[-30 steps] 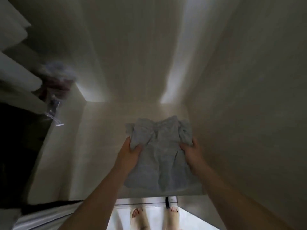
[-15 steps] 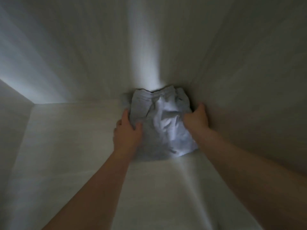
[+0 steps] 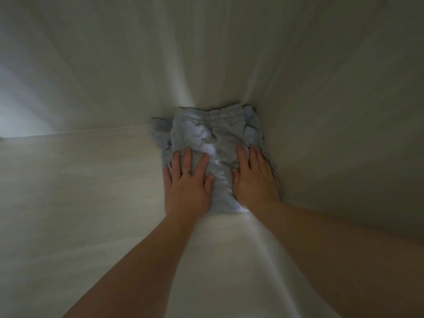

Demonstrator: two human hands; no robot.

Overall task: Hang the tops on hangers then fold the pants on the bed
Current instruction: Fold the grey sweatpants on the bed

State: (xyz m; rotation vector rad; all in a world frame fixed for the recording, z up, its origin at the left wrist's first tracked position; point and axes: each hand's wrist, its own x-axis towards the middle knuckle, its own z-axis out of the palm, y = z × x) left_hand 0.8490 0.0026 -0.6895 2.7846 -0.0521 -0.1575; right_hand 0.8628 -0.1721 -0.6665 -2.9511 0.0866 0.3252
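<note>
A folded pair of light grey-blue pants (image 3: 213,134) lies on a pale wooden shelf (image 3: 80,191), pushed into the back right corner with its elastic waistband against the back wall. My left hand (image 3: 187,180) rests flat on the pants' left side, fingers spread, a ring on one finger. On the right side my right hand (image 3: 253,177) presses flat as well, close to the right wall. Neither hand grips the cloth. No tops or hangers are in view.
The shelf is enclosed by a pale back wall (image 3: 160,65) and a right side wall (image 3: 344,134). Light falls in from the far left (image 3: 13,111). The shelf surface stretches left of the pants.
The pants have gone from the shelf's front edge deep into the back right corner. Both hands have let go of the sides and now lie flat on top.
</note>
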